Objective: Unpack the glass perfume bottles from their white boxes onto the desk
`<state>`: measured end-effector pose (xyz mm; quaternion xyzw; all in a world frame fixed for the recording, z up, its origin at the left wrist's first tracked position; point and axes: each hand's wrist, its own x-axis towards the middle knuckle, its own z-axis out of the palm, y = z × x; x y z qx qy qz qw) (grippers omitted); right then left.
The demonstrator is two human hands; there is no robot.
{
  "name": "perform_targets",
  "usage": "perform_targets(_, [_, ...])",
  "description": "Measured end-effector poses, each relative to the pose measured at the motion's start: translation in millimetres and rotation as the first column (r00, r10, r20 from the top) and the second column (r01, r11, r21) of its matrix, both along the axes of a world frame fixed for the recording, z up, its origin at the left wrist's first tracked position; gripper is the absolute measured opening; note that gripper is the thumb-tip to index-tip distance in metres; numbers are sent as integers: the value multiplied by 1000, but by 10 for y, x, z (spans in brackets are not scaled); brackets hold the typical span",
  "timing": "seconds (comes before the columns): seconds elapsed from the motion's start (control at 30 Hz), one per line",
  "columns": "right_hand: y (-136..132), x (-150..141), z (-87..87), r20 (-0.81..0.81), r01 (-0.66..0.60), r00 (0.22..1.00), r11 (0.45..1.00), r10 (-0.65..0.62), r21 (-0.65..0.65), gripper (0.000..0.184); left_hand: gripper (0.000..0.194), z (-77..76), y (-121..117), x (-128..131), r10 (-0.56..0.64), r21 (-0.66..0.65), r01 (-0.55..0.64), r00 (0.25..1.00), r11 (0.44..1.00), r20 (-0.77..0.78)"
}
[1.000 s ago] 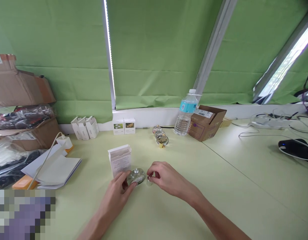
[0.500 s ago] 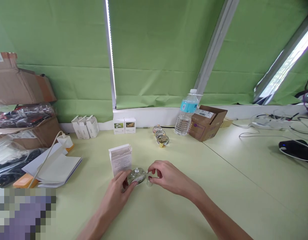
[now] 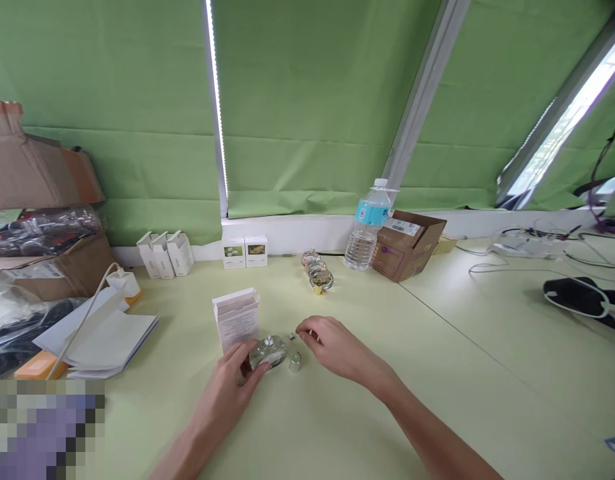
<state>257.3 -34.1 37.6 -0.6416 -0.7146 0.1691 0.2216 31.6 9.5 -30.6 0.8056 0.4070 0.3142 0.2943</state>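
My left hand [image 3: 237, 373] is closed round the side of a low, rounded clear glass perfume bottle [image 3: 271, 355]. The bottle's silvery neck points up, uncapped. My right hand [image 3: 332, 343] hovers just to the right, thumb and forefinger pinched. At those fingertips shows a tiny silvery piece [image 3: 292, 337], too small to name. Below it a clear, silvery cap [image 3: 295, 362] stands on the table, apart from both hands. Right behind my left hand an opened white carton [image 3: 236, 320] stands upright.
Several round glass bottles with gold-coloured tops [image 3: 320, 279] stand in a row farther back. Behind are white boxes [image 3: 165, 255], two small picture boxes [image 3: 245, 252], a water bottle [image 3: 366, 230] and a cardboard box [image 3: 407, 245]. Papers [image 3: 112, 340] lie left; cables [image 3: 527, 240] lie right.
My right hand has drawn slightly up and away from the cap, which now stands uncovered. The tiny piece has come into view at its fingertips. My left hand still holds the bottle.
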Motion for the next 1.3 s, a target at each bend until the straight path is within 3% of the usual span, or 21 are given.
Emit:
perform_targets(0.27, [-30,-73,51,-76,-26,997,999,28,25,32,29,14,0,-24,10,9,-10,1000,1000,5])
perform_targets(0.43, [-93,-83,144,-117,-72,990,996,76,43,31,33,74,-38,-38,90,45,-93,994,995,62])
perform_targets(0.57, [-202,-242,164,-159,-156,973,985,166,71,65,36,145,-84,-41,159,87,-171,979,981,130])
perform_targets(0.63, [-242,-353,143,-165,-155,971,982,171,111,71,37,182,-106,-40,184,106,-203,970,974,161])
perform_targets(0.8, [-236,-462,97,-111,-139,979,960,170,243,55,41,245,-168,-40,213,64,-232,952,971,220])
perform_targets(1.1, [-81,-206,111,-226,-177,943,943,245,283,36,48,275,-182,-40,209,67,-224,960,972,187])
perform_targets(1.2, [57,42,87,-248,-56,958,947,140,316,36,48,256,-142,-67,214,29,-220,967,975,137])
perform_targets(1.3, [216,427,13,-214,131,975,926,-56,355,36,45,185,-91,-90,206,-20,-205,972,978,114])
